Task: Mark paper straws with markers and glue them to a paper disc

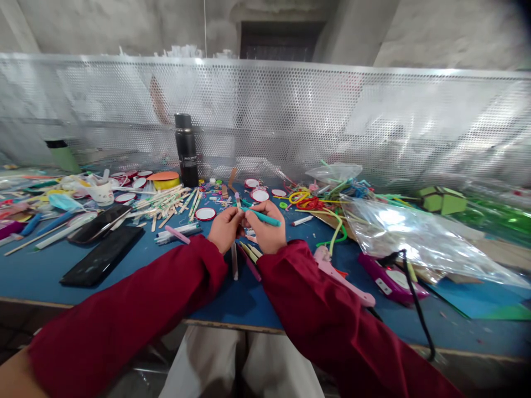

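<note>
Both my hands are close together above the middle of the blue table. My left hand (225,228) pinches a wooden craft stick (238,201), whose coloured upper end shows above the fingers. In my right hand (269,225) is a teal marker (265,218), its tip end turned toward the stick between the fingers. Exactly where the tip touches is too small to make out. Below the hands several capped markers (251,257) lie on the table, and more pale markers (176,234) rest left of my left hand.
A black bottle (186,152) stands before the perforated metal screen (265,110). Loose craft sticks (172,202) are heaped at left, near a black phone (102,257). On the right are a pink glue gun (342,279), a purple device (392,279), pipe cleaners (309,202) and plastic bags (398,226).
</note>
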### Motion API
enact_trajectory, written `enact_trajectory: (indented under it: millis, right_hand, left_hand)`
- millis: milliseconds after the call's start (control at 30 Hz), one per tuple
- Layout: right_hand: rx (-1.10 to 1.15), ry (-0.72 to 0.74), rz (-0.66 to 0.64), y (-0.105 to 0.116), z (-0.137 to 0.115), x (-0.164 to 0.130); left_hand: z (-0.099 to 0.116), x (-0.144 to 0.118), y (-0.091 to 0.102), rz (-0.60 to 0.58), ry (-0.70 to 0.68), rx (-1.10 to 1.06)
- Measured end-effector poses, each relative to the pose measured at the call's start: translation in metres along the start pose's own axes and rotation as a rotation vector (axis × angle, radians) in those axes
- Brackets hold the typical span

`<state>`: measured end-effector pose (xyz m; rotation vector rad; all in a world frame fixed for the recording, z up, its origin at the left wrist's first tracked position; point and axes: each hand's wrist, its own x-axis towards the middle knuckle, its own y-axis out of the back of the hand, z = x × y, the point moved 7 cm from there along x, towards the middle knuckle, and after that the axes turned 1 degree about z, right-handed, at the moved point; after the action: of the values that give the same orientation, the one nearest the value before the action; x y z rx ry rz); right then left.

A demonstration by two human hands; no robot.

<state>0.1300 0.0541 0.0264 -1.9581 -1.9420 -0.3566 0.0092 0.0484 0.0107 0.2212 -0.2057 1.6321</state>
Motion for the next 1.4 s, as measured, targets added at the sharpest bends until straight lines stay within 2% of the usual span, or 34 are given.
enact_trajectory:
  millis: [200, 400, 1400]
  right_hand:
    - [-0.103, 0.087, 0.017, 0.003, 0.004, 0.004]
    - [-0.069, 0.052, 0.004, 0.003, 0.006, 0.003]
    - [-0.252, 0.185, 0.021, 0.004, -0.007, 0.002]
  left_hand:
    - [-0.002, 0.001, 0.001, -0.001, -0.015, 0.003]
    - [-0.001, 0.000, 0.000, -0.004, -0.011, 0.019]
    - [-0.003, 0.001, 0.000, -0.002, -0.012, -0.013]
